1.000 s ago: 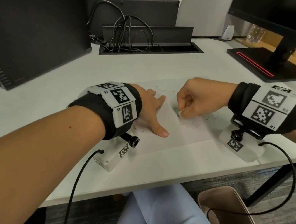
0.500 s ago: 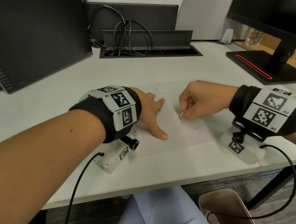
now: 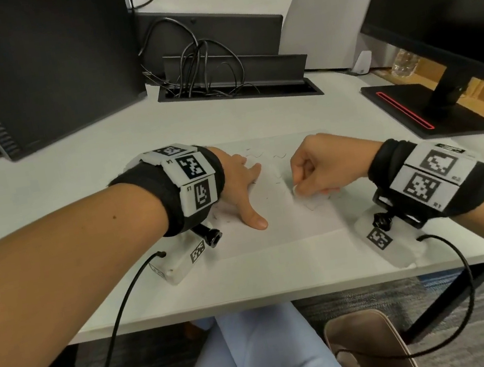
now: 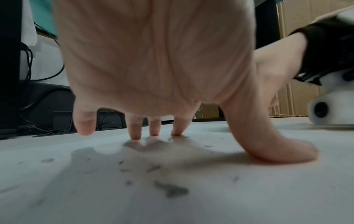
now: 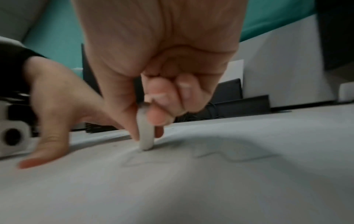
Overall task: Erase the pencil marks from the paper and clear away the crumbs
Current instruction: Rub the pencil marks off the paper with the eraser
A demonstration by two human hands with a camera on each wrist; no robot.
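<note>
A white sheet of paper (image 3: 275,219) lies on the white desk, with faint pencil marks (image 3: 279,156) near its far edge. My left hand (image 3: 242,183) is spread flat on the paper's left part, fingertips (image 4: 136,133) and thumb pressing down. My right hand (image 3: 317,168) pinches a small white eraser (image 5: 146,136), its tip touching the paper beside a faint pencil line (image 5: 239,157). Dark eraser crumbs (image 4: 168,189) lie scattered on the paper under and beside the left hand.
A black computer tower (image 3: 35,67) stands at the back left. An open cable tray with black cables (image 3: 217,73) sits behind the paper. A monitor base (image 3: 425,109) stands at the right. The desk's front edge (image 3: 253,305) is close to my wrists.
The right hand with the eraser has shifted slightly nearer and to the right across the paper while rubbing. The left hand has stayed pressed on the sheet.
</note>
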